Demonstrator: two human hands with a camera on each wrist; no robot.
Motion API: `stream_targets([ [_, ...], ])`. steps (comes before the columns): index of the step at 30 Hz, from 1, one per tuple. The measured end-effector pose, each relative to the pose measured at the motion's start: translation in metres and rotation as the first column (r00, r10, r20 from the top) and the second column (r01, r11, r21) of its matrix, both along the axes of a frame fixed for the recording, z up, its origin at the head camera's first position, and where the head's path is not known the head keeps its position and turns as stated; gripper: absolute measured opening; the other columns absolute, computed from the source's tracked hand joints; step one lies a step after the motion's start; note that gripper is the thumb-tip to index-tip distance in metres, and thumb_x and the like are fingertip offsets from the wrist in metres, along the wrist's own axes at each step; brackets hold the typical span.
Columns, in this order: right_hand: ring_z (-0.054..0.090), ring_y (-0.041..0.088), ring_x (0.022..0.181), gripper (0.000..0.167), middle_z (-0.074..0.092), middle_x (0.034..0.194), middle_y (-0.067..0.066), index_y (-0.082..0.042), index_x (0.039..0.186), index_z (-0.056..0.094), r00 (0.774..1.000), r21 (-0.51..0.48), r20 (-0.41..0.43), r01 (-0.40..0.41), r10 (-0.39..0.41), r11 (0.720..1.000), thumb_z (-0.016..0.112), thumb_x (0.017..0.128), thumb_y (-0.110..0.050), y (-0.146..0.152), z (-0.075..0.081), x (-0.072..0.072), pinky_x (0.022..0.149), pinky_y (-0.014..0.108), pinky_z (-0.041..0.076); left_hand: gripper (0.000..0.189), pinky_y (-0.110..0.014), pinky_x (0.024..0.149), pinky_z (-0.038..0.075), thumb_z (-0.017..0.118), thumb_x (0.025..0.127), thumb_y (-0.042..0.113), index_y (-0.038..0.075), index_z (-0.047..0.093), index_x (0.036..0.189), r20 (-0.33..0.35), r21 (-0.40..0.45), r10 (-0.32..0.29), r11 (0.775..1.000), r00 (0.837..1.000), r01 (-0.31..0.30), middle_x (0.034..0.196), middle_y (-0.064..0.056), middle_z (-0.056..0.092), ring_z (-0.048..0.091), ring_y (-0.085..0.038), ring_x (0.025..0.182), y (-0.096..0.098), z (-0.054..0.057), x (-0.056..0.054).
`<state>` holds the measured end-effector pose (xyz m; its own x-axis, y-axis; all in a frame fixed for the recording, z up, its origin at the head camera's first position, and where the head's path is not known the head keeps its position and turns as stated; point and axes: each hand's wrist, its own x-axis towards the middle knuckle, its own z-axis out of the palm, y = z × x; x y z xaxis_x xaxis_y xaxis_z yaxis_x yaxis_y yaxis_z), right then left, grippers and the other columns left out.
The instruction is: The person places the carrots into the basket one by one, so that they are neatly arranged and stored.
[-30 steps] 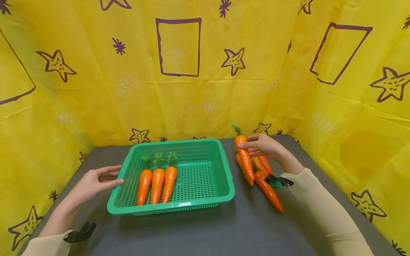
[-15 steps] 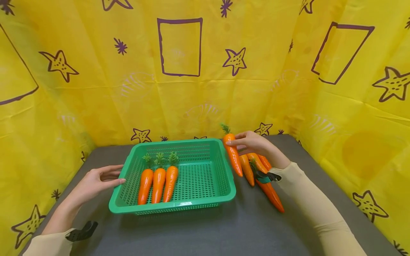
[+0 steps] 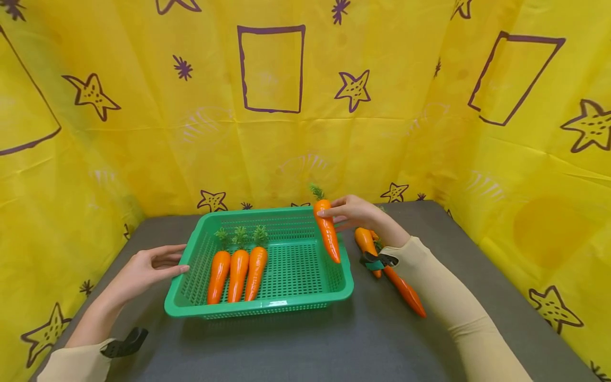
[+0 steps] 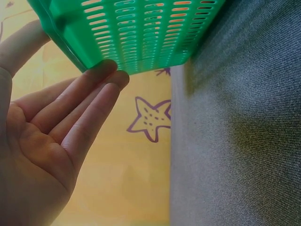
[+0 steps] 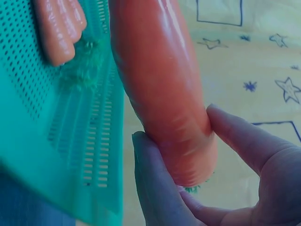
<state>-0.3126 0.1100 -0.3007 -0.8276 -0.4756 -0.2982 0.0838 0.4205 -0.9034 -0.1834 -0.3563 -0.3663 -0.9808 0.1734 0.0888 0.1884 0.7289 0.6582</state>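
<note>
Yellow cloth (image 3: 267,146) printed with purple stars (image 3: 354,91) is hanging behind and at both sides of a dark grey counter (image 3: 286,350). Near the counter's middle a green plastic basket (image 3: 260,307) is standing upright. The left hand (image 3: 145,269) is resting its extended fingertips against the basket's left end, clenching nothing; the right hand (image 3: 357,212) is pinching a shiny carrot (image 3: 327,231) near its thick end. That carrot is hovering at the basket's right wall; whether it is wholly past the rim, I cannot tell. Three carrots (image 3: 238,276) are lying side by side in the left half, and more carrots (image 3: 365,241), partly hidden behind a wrist strap (image 3: 379,261), are lying on the counter to the right. Loading a fourth seems to be the step in hand, so the next move is probably calling for clearing the rim and lowering it beside the row, its leafy tuft (image 3: 317,191) pointing backward.
</note>
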Motion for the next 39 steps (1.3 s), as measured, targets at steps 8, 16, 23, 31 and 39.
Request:
stream_targets([
  [8, 0.055, 0.033, 0.119, 0.062, 0.052, 0.133, 0.018, 0.003, 0.137, 0.044, 0.999, -0.016, 0.043, -0.018, 0.019, 1.0, 0.068, 0.088, -0.027, -0.024, -0.001, -0.003, 0.087, 0.038, 0.054, 0.06, -0.022, 0.076, 0.052, 0.067, 0.087, 0.039, 0.011, 0.05, 0.137, 0.001, -0.002, 0.004, 1.0, 1.0, -0.004, 0.118, -0.013, 0.066, 0.061, 0.008, 0.094, 0.0, 0.002, 0.001],
  [16, 0.056, 0.035, 0.118, 0.053, 0.054, 0.13, 0.019, 0.003, 0.133, 0.049, 0.996, -0.007, 0.07, -0.063, 0.063, 0.998, 0.066, 0.089, -0.023, -0.045, -0.006, -0.004, 0.088, 0.04, 0.053, 0.06, -0.021, 0.076, 0.052, 0.068, 0.087, 0.037, 0.01, 0.05, 0.138, 0.004, 0.008, 0.003, 1.0, 1.0, -0.003, 0.118, -0.015, 0.065, 0.062, 0.007, 0.094, 0.001, 0.005, 0.003],
  [23, 0.061, 0.033, 0.111, 0.047, 0.059, 0.124, 0.019, 0.004, 0.127, 0.055, 0.989, -0.015, 0.107, -0.104, 0.105, 0.994, 0.067, 0.089, -0.021, -0.061, -0.015, -0.005, 0.084, 0.04, 0.055, 0.06, -0.022, 0.076, 0.052, 0.068, 0.087, 0.037, 0.011, 0.05, 0.138, -0.001, 0.001, -0.003, 1.0, 1.0, 0.003, 0.119, -0.014, 0.065, 0.062, 0.006, 0.095, 0.001, 0.004, 0.002],
  [31, 0.062, 0.031, 0.109, 0.044, 0.065, 0.114, 0.013, 0.0, 0.12, 0.061, 0.987, 0.019, 0.108, -0.124, 0.121, 0.992, 0.072, 0.086, -0.024, -0.078, -0.026, -0.004, 0.088, 0.043, 0.053, 0.06, -0.022, 0.076, 0.052, 0.069, 0.087, 0.037, 0.011, 0.051, 0.137, -0.003, 0.0, -0.003, 1.0, 1.0, 0.003, 0.119, -0.014, 0.065, 0.062, 0.005, 0.095, 0.001, 0.003, 0.001],
  [39, 0.064, 0.031, 0.106, 0.046, 0.065, 0.115, 0.015, 0.003, 0.123, 0.058, 0.979, 0.013, 0.146, -0.148, 0.145, 0.989, 0.071, 0.086, -0.021, -0.092, -0.033, -0.004, 0.091, 0.047, 0.05, 0.061, -0.022, 0.076, 0.052, 0.069, 0.086, 0.038, 0.009, 0.051, 0.137, 0.003, -0.002, 0.001, 1.0, 1.0, -0.001, 0.118, -0.015, 0.066, 0.063, 0.004, 0.095, 0.001, 0.003, 0.001],
])
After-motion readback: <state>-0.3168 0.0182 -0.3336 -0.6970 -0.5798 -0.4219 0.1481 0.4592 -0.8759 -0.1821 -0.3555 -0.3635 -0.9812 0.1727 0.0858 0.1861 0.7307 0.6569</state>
